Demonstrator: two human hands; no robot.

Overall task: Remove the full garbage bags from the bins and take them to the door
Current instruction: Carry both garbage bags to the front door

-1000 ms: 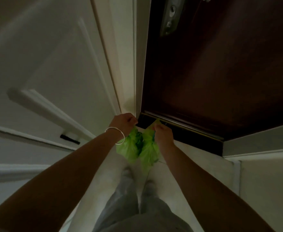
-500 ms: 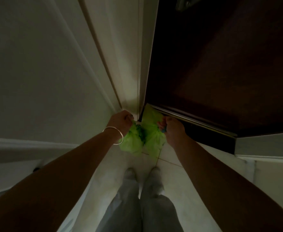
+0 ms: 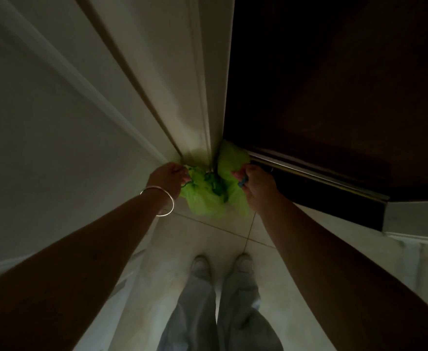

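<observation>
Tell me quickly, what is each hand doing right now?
Left hand: closed, holding a green garbage bag by its top.
Right hand: closed, holding a green garbage bag by its blue tie.

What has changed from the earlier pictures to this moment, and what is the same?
Both hands, left hand and right hand, have carried the crumpled light-green plastic garbage bags forward and down into the corner beside the dark brown wooden door. Both hands remain closed on the bags.
</observation>
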